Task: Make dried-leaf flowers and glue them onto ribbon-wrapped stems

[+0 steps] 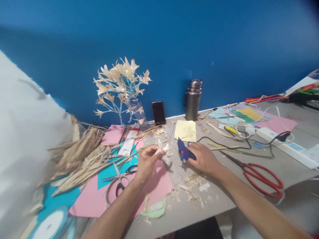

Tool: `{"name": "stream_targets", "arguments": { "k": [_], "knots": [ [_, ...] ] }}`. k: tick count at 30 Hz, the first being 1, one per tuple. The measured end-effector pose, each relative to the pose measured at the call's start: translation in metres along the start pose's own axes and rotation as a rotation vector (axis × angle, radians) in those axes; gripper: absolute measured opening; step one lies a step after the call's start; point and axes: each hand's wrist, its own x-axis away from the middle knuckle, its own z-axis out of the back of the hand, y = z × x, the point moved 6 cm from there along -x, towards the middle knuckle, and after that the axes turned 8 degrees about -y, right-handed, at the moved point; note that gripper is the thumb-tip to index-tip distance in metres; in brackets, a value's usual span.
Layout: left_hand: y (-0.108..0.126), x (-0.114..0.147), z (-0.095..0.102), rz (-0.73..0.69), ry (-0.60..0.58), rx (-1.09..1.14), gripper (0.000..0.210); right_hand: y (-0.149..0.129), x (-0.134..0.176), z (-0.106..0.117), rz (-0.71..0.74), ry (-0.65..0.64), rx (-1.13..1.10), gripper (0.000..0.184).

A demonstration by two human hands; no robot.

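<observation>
the left forearm and the right forearm are bare as far as they show, long and slim, narrowing smoothly toward the hands. the left hand and right hand are bare too, with slender fingers; nail detail is too small to tell.

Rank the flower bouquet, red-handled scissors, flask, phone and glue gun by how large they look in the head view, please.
1. Flower bouquet
2. Red-handled scissors
3. Flask
4. Phone and glue gun: too alike to rank, since the right hand partly covers the glue gun.
</observation>
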Motion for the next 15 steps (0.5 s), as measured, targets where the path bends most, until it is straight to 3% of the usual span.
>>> {"name": "stream_targets", "arguments": {
  "k": [4, 6, 9, 12, 15],
  "knots": [
    [-0.010, -0.001, -0.003, 0.056, -0.019, 0.197, 0.027, 0.011, -0.003, -0.007, -0.081, -0.104, 0.189, 0.024],
    [-0.014, -0.001, -0.005, 0.080, -0.029, 0.267, 0.029, 0.009, -0.001, -0.003, -0.087, -0.094, 0.228, 0.028],
    [-0.017, 0.000, -0.007, 0.121, -0.034, 0.337, 0.032, -0.011, 0.002, 0.011, -0.029, 0.031, 0.303, 0.027],
    [-0.019, 0.003, -0.010, 0.168, -0.057, 0.381, 0.034, -0.051, 0.002, 0.028, 0.166, 0.219, 0.298, 0.015],
    [-0.020, 0.006, -0.014, 0.198, -0.088, 0.419, 0.033, -0.088, 0.000, 0.040, 0.299, 0.378, 0.328, 0.020]
  ]
}}
